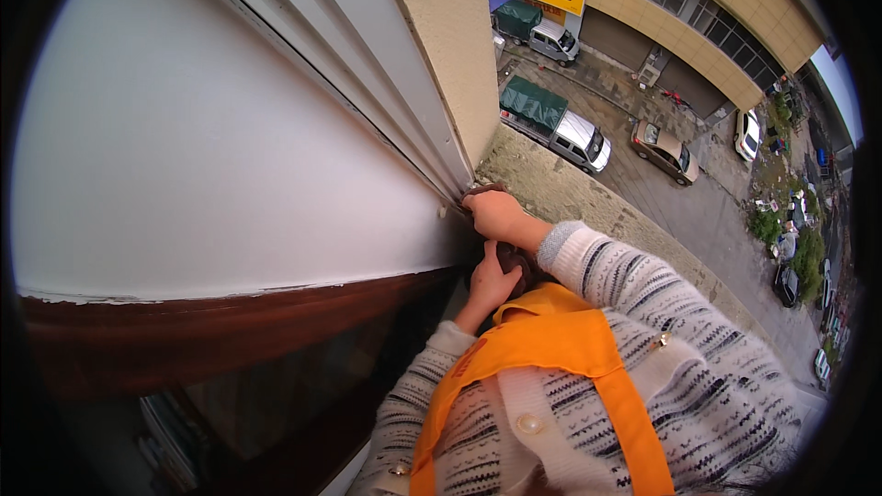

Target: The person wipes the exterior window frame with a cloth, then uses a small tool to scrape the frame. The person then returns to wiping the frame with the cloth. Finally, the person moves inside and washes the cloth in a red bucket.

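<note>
My right hand (497,215) reaches to the lower corner of a white window frame (386,62). Its fingers are closed on a brown cloth (488,189), pressed where the frame meets the outer sill (592,196). Just below, my left hand (490,284) has its thumb raised and its fingers against a dark brown item (513,260); this may be more cloth, but its shape is partly hidden. Whether the left hand grips it is unclear. Both wrists are close together above an orange apron (551,341).
A white wall panel (193,138) fills the left, with a dark reddish-brown wooden edge (207,320) beneath it. Beyond the sill is a drop to a street with parked covered trucks (558,120) and a tan car (665,151). A beige wall (441,27) borders the frame.
</note>
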A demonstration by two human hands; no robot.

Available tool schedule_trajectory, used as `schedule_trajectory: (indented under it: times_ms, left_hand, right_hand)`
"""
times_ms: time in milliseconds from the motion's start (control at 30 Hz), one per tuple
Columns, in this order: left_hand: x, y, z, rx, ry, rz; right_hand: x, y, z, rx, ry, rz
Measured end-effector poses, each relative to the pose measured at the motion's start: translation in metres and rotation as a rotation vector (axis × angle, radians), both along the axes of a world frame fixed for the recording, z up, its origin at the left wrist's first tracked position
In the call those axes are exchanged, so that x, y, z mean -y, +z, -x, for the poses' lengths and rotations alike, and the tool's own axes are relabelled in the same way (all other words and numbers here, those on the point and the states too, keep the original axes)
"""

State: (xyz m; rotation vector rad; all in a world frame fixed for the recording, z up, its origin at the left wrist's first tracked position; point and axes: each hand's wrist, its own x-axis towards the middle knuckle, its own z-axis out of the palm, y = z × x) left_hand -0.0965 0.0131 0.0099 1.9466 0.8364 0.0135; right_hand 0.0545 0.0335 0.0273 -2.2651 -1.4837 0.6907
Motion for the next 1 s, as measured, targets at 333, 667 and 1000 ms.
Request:
schedule_trajectory:
  times_ms: [333,667,1000]
  left_hand:
    - [-0.002,-0.004,0.003,0.013,0.009,0.015]
    - [-0.018,0.010,0.032,0.325,-0.012,0.237]
    - [-0.047,0.168,0.102,1.188,0.450,0.604]
  right_hand:
    - [0.021,-0.021,0.004,-0.337,-0.196,-0.427]
    - [0.085,0.036,-0.027,-0.766,-0.344,-0.715]
    - [0.200,-0.004,-0.059,-0.750,-0.619,-0.605]
